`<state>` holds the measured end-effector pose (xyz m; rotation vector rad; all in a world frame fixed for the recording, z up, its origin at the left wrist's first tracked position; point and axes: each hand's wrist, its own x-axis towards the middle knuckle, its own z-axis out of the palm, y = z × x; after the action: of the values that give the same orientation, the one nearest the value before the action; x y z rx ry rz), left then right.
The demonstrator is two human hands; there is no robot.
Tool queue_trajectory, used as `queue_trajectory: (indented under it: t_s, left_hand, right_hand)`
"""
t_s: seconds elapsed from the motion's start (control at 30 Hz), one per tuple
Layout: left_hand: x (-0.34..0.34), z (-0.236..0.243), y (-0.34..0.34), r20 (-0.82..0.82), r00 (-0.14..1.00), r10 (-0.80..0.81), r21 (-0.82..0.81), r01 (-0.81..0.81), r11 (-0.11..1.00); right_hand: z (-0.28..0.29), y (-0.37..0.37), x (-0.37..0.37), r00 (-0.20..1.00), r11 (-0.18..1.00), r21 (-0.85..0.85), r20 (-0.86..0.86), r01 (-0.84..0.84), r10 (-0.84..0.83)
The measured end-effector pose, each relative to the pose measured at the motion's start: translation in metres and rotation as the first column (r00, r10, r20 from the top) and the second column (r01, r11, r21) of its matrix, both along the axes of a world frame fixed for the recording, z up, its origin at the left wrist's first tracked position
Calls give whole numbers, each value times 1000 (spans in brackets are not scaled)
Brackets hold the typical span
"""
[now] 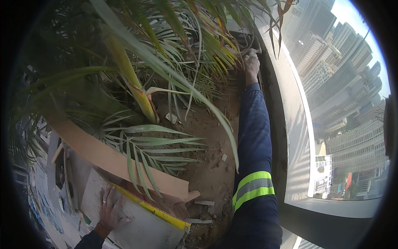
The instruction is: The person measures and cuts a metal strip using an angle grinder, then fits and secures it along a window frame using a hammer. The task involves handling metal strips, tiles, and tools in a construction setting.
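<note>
We see the left hand [108,209] spread wide on the grey panel [145,228] near the soil [213,137]; we judge it stiff, best held by its edges. Right hand [251,65]: fingers curled; we cannot tell its grip's contents.

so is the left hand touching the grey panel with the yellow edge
Touching: the head view shows the left hand spread against the grey panel, fingers lying along its surface with no gap visible.
</note>
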<state>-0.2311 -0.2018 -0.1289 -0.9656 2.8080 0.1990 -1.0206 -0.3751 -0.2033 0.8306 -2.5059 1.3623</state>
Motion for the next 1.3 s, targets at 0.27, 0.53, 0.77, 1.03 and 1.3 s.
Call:
queue_trajectory:
  t_s: [0.27,0.53,0.77,1.03,1.3]
  left_hand:
    - [3,-6,-6,-23,999,-36,-4,36,999]
    - [2,-8,-5,-70,995,-67,-43,64,997]
    - [-4,7,1,-74,994,-82,-17,81,997]
    - [-5,8,4,-175,981,-83,-47,75,996]
    - [-2,5,0,-211,977,-30,14,34,999]
  right_hand:
    - [41,59,23,999,996,-82,-35,-24,22]
    - [57,28,47,992,849,517,-117,109,-55]
    - [78,61,74,985,678,733,-149,47,92]
    - [173,199,144,854,535,845,-270,-12,445]
    - [209,206,76,783,671,738,-456,66,424]
